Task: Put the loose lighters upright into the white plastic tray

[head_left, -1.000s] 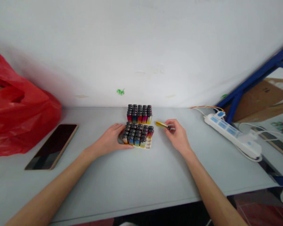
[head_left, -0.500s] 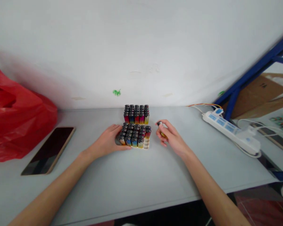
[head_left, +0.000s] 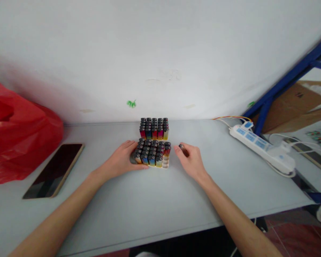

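Several upright lighters with black tops stand in a white tray (head_left: 165, 165), which has bare slots at its front right. My left hand (head_left: 125, 157) is wrapped round the tray's left side, thumb along the front edge. Just right of the tray, my right hand (head_left: 190, 159) is closed round one lighter (head_left: 184, 150), whose lower part the fingers hide. Behind the tray, a second block of lighters (head_left: 154, 129) stands in rows, coloured red, blue, pink and yellow.
A phone (head_left: 54, 171) lies at the left beside a red plastic bag (head_left: 24, 135). To the right are a white power strip (head_left: 262, 144) with cables, a blue metal frame (head_left: 263, 114) and a cardboard box (head_left: 296, 107). A wall rises behind the table (head_left: 139, 207).
My right hand has turned over, its back now facing up, and the lighter in it is tilted differently. My left hand stays on the tray. The view has shifted slightly.
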A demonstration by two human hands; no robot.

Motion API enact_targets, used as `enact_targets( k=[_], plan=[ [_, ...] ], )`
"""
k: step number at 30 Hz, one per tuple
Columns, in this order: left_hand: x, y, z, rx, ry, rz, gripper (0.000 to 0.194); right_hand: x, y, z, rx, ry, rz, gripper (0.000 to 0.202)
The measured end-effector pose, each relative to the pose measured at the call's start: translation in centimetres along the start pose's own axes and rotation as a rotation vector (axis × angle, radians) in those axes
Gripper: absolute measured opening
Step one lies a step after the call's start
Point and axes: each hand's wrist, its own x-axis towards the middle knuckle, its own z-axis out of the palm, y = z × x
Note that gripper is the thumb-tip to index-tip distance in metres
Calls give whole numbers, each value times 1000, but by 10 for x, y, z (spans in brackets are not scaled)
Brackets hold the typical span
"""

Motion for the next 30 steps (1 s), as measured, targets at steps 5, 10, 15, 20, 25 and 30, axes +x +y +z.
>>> enact_targets(
  k=[5, 10, 15, 20, 25, 30],
  plan=[
    [0, -2, 1, 11, -2, 0, 58, 0, 2, 2, -16, -17, -3, 40],
    [0, -3, 2, 8, 6, -2, 60, -1, 1, 2, -14, -58, -19, 45],
    [0, -1, 1, 19, 7, 3, 58, -2, -1, 2, -22, -44, -29, 54],
    [0, -1, 1, 20, 6, -4, 59, -2, -3, 1, -46, -69, -49, 53],
    [0, -3, 2, 23, -2, 0, 60, -2, -2, -1, -88, -117, -77, 41],
    [0, -2, 1, 9, -6, 2, 61, -2, 0, -2, -98, -123, -87, 38]
  ],
)
